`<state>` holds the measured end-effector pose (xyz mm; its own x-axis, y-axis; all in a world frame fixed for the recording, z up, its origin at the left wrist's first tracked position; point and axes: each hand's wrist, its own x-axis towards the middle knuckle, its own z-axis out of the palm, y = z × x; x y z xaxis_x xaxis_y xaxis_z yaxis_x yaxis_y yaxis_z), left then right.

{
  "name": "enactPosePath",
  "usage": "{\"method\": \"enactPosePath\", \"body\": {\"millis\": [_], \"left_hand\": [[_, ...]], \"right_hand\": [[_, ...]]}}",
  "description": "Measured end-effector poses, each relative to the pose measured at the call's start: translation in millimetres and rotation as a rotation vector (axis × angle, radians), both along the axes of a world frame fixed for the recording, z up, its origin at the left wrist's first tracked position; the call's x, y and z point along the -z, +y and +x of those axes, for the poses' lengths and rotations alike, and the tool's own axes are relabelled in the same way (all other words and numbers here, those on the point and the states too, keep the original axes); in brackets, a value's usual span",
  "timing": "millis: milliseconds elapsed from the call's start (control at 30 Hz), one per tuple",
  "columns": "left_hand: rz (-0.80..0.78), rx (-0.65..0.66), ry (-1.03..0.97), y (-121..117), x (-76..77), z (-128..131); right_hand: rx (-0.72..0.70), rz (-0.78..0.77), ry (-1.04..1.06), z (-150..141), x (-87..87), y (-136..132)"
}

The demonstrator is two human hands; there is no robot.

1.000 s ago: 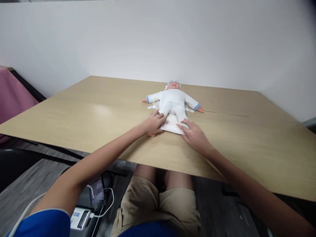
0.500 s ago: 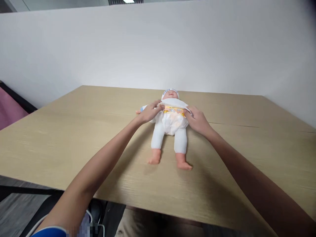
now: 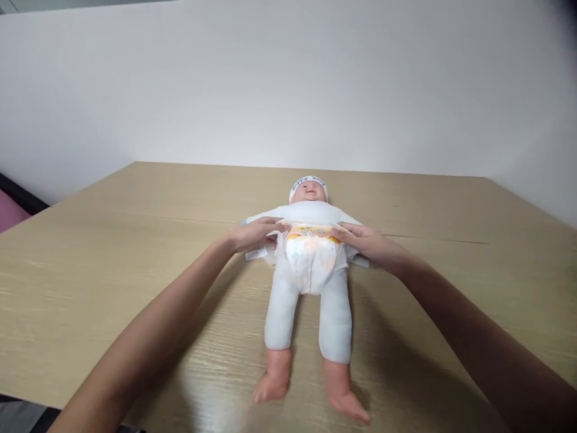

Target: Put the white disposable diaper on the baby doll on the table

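A baby doll in a white suit and cap lies on its back on the wooden table, feet towards me. A white diaper with a yellow printed band covers its belly. My left hand grips the diaper's left top edge at the doll's waist, fingers closed on it. My right hand grips the right top edge the same way. White diaper flaps stick out under both hands.
A plain white wall stands behind the table's far edge. A strip of pink cloth shows at the far left, beyond the table. A seam line runs across the tabletop behind the doll.
The diaper front, flat between the doll's legs a second ago, now lies folded up over the belly. Both hands moved from its lower edge to the waist. The view has come closer.
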<state>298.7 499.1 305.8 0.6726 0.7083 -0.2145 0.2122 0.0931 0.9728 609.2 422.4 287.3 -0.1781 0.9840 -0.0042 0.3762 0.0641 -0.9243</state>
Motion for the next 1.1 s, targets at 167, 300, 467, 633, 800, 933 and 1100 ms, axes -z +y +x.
{"method": "enactPosePath", "body": {"millis": [167, 300, 467, 633, 800, 933, 1100], "left_hand": [[0.201, -0.090, 0.102, -4, -23.6, -14], [0.518, -0.273, 0.200, -25, -37.4, -5], [1.002, -0.144, 0.278, -63, -34.0, 50], [1.163, -0.149, 0.547, -74, -17.7, 92], [1.196, -0.204, 0.598, -72, -11.0, 96], [1.166, -0.233, 0.602, -72, -9.9, 96], [1.138, -0.242, 0.553, -73, -6.0, 97]], "right_hand": [[0.238, 0.160, -0.056, 14, 3.2, -16], [0.414, 0.321, -0.366, 31, 33.2, -45], [0.419, 0.377, -0.601, 39, 71.2, -64], [0.467, 0.220, -0.588, 43, 79.5, -55], [0.343, 0.104, -0.474, 55, 68.5, -50], [0.228, 0.090, -0.351, 61, 40.9, -45], [0.119, 0.115, -0.228, 29, -4.0, -29]]}}
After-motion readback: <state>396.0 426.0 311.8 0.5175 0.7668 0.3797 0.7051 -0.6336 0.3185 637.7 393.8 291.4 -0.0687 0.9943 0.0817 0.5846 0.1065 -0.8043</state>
